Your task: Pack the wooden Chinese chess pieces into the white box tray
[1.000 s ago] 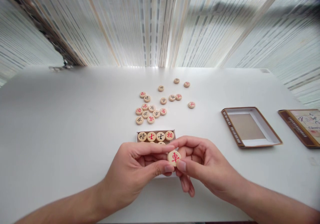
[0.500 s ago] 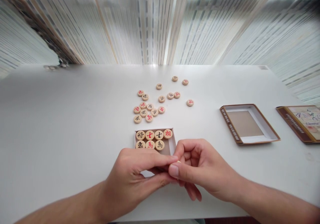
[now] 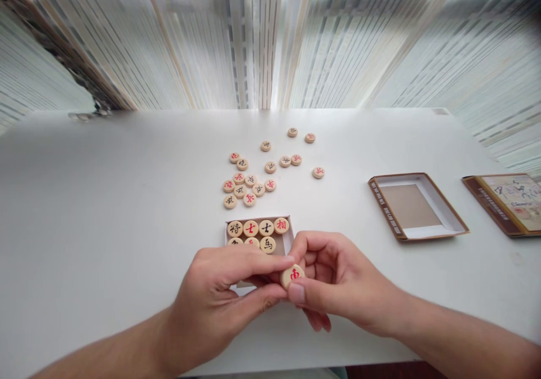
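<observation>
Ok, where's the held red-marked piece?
In the head view, the piece is below and slightly right of centre, held between left hand and right hand, near the right side of the box of pieces.

Left hand (image 3: 224, 283): bare; long, slender fingers; fine creases across the knuckle of the left thumb (image 3: 262, 304).
Right hand (image 3: 338, 277): bare, likewise slender; right thumbnail (image 3: 298, 293) short, smooth, rounded at the tip.
Left forearm (image 3: 135, 339): bare to the picture's edge, smooth outline, narrowing toward the wrist.
Right forearm (image 3: 456, 331): bare to the picture's edge, similar taper.
Pale grey-green patch (image 3: 335, 373), bottom edge: possibly clothing, cannot tell.
</observation>
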`<state>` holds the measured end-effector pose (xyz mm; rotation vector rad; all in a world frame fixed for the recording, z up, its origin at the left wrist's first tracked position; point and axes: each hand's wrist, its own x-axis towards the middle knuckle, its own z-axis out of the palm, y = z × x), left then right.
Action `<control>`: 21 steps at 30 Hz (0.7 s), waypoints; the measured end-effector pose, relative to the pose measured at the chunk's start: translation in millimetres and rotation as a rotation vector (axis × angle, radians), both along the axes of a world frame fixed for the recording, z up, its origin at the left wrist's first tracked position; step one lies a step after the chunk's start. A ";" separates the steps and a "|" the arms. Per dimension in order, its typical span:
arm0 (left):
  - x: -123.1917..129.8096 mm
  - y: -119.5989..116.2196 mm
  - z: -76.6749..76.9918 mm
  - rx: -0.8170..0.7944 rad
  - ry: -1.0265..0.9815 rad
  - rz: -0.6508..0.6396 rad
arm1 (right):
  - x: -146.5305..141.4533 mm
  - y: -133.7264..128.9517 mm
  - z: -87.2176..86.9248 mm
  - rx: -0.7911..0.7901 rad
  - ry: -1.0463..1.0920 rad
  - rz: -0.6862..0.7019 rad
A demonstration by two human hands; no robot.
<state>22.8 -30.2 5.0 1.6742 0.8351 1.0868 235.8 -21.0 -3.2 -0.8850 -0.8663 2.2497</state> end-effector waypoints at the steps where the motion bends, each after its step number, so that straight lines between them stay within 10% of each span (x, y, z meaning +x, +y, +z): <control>1: -0.2 -0.2 -0.8 0.030 0.021 -0.004 | -0.1 -0.6 -0.3 0.001 -0.021 0.000; 21: 0.3 0.9 -0.4 -0.045 0.009 -0.013 | -0.2 -1.2 1.7 -0.013 0.035 -0.010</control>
